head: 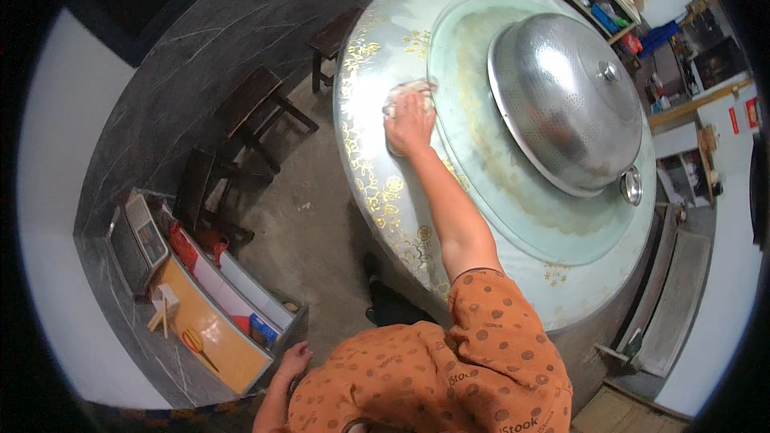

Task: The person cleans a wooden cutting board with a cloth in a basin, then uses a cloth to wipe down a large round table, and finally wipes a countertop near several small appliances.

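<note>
My right hand (pixel 410 122) presses a crumpled, light-coloured cloth (pixel 415 91) onto the outer part of a round table (pixel 385 30), beside the edge of its glass turntable (pixel 463 162). The table's pale cover has gold flower patterns. A large perforated metal dome cover (pixel 559 102) with a knob stands on the turntable, with a small metal bowl (pixel 631 186) at its rim. Low at my side is my left hand (pixel 296 357), its fingers slightly curled, holding nothing that I can see, near the end of a small cabinet.
Dark wooden stools (pixel 252 96) stand along the marbled wall at the left. The cabinet (pixel 240 367) carries scissors (pixel 197 346) with yellow and red handles, and a digital scale (pixel 146 230). A long bench (pixel 674 300) stands at the right, and shelves (pixel 592 0) behind the table.
</note>
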The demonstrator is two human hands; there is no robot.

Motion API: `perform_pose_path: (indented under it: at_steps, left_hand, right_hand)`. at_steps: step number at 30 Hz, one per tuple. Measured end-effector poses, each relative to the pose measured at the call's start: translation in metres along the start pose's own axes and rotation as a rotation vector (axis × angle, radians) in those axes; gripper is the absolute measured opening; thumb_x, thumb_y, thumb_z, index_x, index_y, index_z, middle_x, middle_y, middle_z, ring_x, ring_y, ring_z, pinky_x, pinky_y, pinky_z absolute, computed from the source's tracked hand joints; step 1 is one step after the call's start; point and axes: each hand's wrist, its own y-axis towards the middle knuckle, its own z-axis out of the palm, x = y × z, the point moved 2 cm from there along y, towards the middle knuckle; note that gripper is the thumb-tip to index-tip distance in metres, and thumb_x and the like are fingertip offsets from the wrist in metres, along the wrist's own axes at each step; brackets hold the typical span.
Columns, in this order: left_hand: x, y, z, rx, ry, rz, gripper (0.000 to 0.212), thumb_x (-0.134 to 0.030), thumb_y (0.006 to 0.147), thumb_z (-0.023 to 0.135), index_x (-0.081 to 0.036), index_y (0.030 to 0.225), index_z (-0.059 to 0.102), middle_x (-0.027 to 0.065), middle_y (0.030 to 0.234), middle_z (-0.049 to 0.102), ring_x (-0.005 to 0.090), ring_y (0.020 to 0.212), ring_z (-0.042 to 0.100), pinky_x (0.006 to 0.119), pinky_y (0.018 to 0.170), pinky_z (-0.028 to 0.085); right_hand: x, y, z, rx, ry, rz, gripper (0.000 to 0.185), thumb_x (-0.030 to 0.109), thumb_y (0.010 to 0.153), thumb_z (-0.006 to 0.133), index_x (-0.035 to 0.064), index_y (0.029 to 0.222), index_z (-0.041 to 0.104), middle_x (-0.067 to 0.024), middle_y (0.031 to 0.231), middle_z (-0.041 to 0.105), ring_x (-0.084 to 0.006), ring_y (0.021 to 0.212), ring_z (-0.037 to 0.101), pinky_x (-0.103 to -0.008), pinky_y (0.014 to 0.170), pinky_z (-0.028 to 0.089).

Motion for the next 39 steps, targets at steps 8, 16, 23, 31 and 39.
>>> perform_pose_path:
  at_steps: [8, 16, 23, 31, 39]
  left_hand:
    - [-0.16, 0.104, -0.082, 0.064, 0.275, 0.246, 0.05, -0.028, 0.084, 0.064, -0.001, 0.125, 0.055, 0.0221, 0.113, 0.063, 0.0356, 0.104, 0.062, 0.039, 0.088, 0.049]
    - [-0.26, 0.181, -0.128, 0.079, 0.439, 0.425, 0.049, -0.025, 0.083, 0.063, -0.007, 0.129, 0.054, 0.0179, 0.114, 0.065, 0.0348, 0.104, 0.062, 0.041, 0.089, 0.049]
    - [-0.254, 0.216, -0.174, 0.18, 0.431, 0.451, 0.049, -0.026, 0.084, 0.064, -0.004, 0.126, 0.056, 0.0186, 0.111, 0.065, 0.0331, 0.102, 0.063, 0.039, 0.088, 0.049]
    - [-0.138, 0.241, -0.315, -0.052, 0.385, 0.212, 0.051, -0.028, 0.081, 0.067, -0.001, 0.123, 0.057, 0.0218, 0.115, 0.063, 0.0332, 0.106, 0.061, 0.038, 0.092, 0.048]
    - [-0.183, 0.28, -0.423, 0.137, 0.362, 0.044, 0.048, -0.022, 0.082, 0.066, -0.002, 0.124, 0.058, 0.0194, 0.118, 0.063, 0.0312, 0.11, 0.06, 0.037, 0.092, 0.047]
  right_hand:
    - [-0.028, -0.226, -0.052, 0.166, 0.175, -0.321, 0.054, 0.033, 0.084, 0.061, 0.0113, 0.132, 0.049, -0.0083, 0.142, 0.042, -0.026, 0.139, 0.029, -0.0678, 0.107, 0.013]
    - [-0.193, -0.414, -0.149, 0.178, -0.23, 0.723, 0.069, 0.03, 0.082, 0.056, -0.0011, 0.14, 0.035, -0.0191, 0.149, 0.032, -0.0328, 0.142, 0.021, -0.0592, 0.112, 0.003]
    - [-0.127, -0.325, -0.075, -0.053, -0.096, 0.68, 0.08, 0.032, 0.076, 0.063, -0.0071, 0.138, 0.032, -0.031, 0.147, 0.023, -0.0439, 0.139, 0.017, -0.0521, 0.114, 0.01]
    - [0.087, -0.023, 0.003, 0.128, -0.009, 0.214, 0.079, 0.046, 0.088, 0.05, -0.0059, 0.143, 0.027, -0.0328, 0.151, 0.011, -0.0446, 0.143, 0.001, -0.0537, 0.114, -0.003]
    - [0.124, 0.134, 0.02, 0.073, -0.026, 0.104, 0.065, 0.046, 0.088, 0.048, 0.008, 0.14, 0.04, -0.0147, 0.15, 0.032, -0.0283, 0.143, 0.019, -0.06, 0.112, 0.007]
